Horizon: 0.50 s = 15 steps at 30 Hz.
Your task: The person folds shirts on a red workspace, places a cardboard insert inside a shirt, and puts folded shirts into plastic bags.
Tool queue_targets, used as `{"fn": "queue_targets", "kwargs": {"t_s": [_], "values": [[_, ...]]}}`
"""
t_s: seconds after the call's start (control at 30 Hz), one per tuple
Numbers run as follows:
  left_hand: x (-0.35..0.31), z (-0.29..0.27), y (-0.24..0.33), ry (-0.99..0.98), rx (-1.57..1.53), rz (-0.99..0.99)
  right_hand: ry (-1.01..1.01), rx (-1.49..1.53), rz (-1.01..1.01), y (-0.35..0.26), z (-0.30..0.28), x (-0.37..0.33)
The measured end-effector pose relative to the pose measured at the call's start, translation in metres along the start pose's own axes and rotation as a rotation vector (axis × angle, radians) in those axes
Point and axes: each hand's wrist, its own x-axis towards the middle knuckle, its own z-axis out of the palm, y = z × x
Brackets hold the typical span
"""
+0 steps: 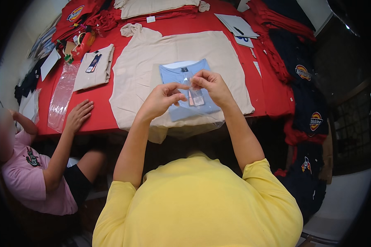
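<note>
A folded blue shirt (167,77) lies in front of me on a spread beige garment (140,70), with clear plastic around it. Over the shirt, a small clear plastic piece (198,98) hangs from my right hand (217,87), whose thumb and fingers are pinched together at its upper part. Whether it is a strip or the bag's edge is hard to tell. Beside it, my left hand (163,101) hovers with thumb and forefinger apart, the forefinger's tip close to the plastic. A hang tag (191,99) on the shirt shows partly behind the plastic.
On the red-covered table (86,123), left, lie a folded beige garment (84,78), a clear bag (62,99) and a red tape dispenser (83,45). A seated person's hand (79,116) rests nearby. Stacked dark garments (305,99) line the right; white cards (235,25) lie farther back.
</note>
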Motion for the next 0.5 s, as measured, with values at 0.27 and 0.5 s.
{"fn": "queue_targets", "kwargs": {"t_s": [0.27, 0.5], "values": [[0.004, -0.027, -0.011, 0.038, 0.173, -0.024, 0.158, 0.243, 0.113, -0.007, -0.035, 0.001], [0.01, -0.036, -0.014, 0.107, 0.162, -0.001, 0.182, -0.312, 0.195, -0.006, -0.01, -0.011]]}}
